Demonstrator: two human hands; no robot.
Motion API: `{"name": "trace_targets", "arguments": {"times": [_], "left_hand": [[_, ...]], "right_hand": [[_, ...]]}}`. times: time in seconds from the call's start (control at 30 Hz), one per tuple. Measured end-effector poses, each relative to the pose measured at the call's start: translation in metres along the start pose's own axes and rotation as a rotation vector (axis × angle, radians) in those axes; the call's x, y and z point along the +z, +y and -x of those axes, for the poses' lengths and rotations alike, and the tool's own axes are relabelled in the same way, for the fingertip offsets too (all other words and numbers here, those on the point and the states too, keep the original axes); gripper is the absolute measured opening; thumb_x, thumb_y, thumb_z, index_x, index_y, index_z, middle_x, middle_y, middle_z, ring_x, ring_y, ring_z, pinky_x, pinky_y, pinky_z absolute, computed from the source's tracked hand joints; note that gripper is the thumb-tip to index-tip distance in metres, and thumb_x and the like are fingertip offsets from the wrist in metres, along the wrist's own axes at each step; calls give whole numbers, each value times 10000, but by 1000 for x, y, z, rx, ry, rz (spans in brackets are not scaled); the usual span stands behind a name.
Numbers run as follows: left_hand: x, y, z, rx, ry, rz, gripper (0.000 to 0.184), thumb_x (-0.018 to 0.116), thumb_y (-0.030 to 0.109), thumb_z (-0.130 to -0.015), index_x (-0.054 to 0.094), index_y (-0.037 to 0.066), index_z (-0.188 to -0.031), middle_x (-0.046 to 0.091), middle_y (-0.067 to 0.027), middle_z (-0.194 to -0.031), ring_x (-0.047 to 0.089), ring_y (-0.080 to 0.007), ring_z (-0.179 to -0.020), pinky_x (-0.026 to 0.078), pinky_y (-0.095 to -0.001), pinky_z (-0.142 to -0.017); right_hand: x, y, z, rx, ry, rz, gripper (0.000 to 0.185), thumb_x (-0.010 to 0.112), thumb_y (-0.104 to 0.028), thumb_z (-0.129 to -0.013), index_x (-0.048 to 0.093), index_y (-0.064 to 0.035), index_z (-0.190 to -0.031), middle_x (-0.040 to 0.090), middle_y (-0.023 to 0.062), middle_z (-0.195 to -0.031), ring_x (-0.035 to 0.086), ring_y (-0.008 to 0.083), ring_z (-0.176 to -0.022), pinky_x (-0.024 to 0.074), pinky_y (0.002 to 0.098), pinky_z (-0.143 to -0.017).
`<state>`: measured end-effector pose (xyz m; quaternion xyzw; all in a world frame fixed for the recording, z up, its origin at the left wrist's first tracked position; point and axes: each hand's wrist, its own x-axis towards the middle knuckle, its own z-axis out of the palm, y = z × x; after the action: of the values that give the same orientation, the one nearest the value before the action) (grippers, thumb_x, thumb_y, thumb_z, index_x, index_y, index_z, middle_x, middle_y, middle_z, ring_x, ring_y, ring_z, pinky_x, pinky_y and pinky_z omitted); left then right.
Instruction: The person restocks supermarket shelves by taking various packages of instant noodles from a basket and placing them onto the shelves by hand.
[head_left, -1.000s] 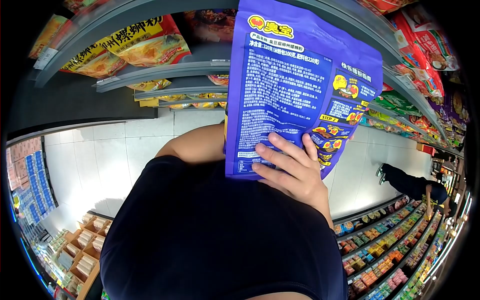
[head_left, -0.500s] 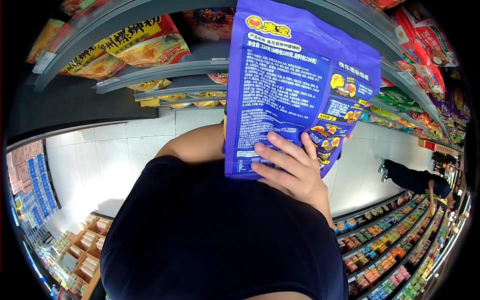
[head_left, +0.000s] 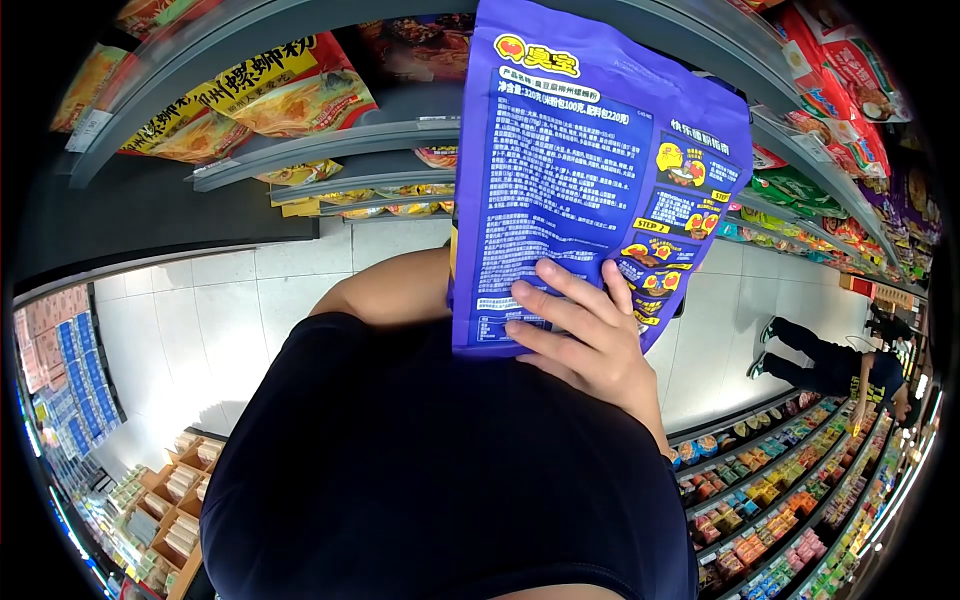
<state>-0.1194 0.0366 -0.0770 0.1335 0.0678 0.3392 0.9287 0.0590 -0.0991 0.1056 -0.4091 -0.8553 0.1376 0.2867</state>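
From where I stand, the biggest thing is the grey shelving (head_left: 330,140) that stretches beyond the right hand (head_left: 590,335) and off to both sides of it. Pale floor tiles (head_left: 725,330) show to the left and right of the hand. Well off to its right, another person (head_left: 850,375) in dark clothes is beside shelves with rows of small, bright packs (head_left: 770,500). Away to the left sits a wooden display stand (head_left: 165,500). Closer in, just below the hand, is the shopper's dark top (head_left: 440,470), and a bare left arm (head_left: 390,285) passes behind a purple packet (head_left: 570,170).

That packet is directly under the right hand's fingers, its printed face towards the shopper. The fingers lie slightly spread on its lower part; the thumb is hidden, so I can't tell if they grip. The left hand is out of sight. Yellow-and-red noodle packets (head_left: 300,90) sit on the shelf beyond, to the left. Smallest are a yellow logo (head_left: 550,60) and a "STEP 2" label (head_left: 652,227), both above the fingers.
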Motion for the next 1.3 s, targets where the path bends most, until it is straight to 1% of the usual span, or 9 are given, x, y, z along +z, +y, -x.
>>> {"name": "trace_targets", "arguments": {"times": [0.5, 0.8, 1.3], "left_hand": [[-4, 4, 9, 59, 62, -38, 536, 597, 479, -915, 536, 6, -1158, 610, -113, -1048, 564, -203, -1010, 441, -307, -899], [-6, 5, 12, 82, 100, -64, 531, 594, 479, -917, 539, 6, -1151, 611, -111, -1043, 565, -201, -1007, 441, -306, -897], [-11, 5, 12, 84, 169, -102, 523, 589, 479, -920, 546, 6, -1139, 614, -108, -1036, 566, -196, -1002, 441, -303, -895]], "right_hand": [[0, 3, 2, 9, -4, -40, 447, 836, -195, -663, 677, -212, -1081, 603, -28, -1310, 495, 204, -1303, 154, 465, -1171], [-1, 3, 3, 15, -9, -45, 448, 837, -196, -652, 692, -207, -1075, 607, -24, -1305, 493, 206, -1305, 172, 480, -1161], [-1, 4, 5, 30, -14, -66, 446, 831, -190, -654, 693, -202, -1078, 604, -16, -1311, 487, 214, -1310, 158, 478, -1171]]}}
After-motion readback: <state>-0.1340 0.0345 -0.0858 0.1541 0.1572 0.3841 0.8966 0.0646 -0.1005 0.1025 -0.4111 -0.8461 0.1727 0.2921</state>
